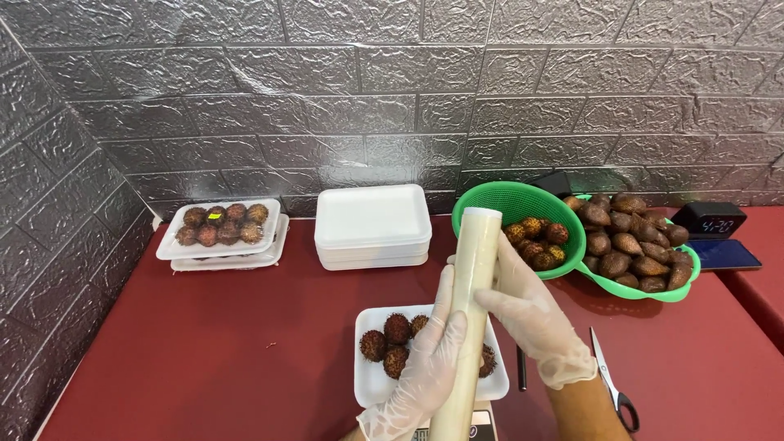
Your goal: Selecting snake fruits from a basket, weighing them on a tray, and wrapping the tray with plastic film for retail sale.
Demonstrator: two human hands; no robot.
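Both gloved hands grip a roll of cling film (469, 302) — left hand (425, 367) low, right hand (535, 314) higher. Its long axis runs nearly upright, directly over the foam tray of rambutans (371, 376) on the red worktop (204, 343).

Scissors (611, 377) right, bare table (229, 351) left of tray (371, 380).

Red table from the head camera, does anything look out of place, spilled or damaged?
Nothing stands out. Both gloved hands, left hand and right hand, hold the roll of wrap upright over the foam tray of rambutans. The scissors lie flat beside it; no fruit has spilled.
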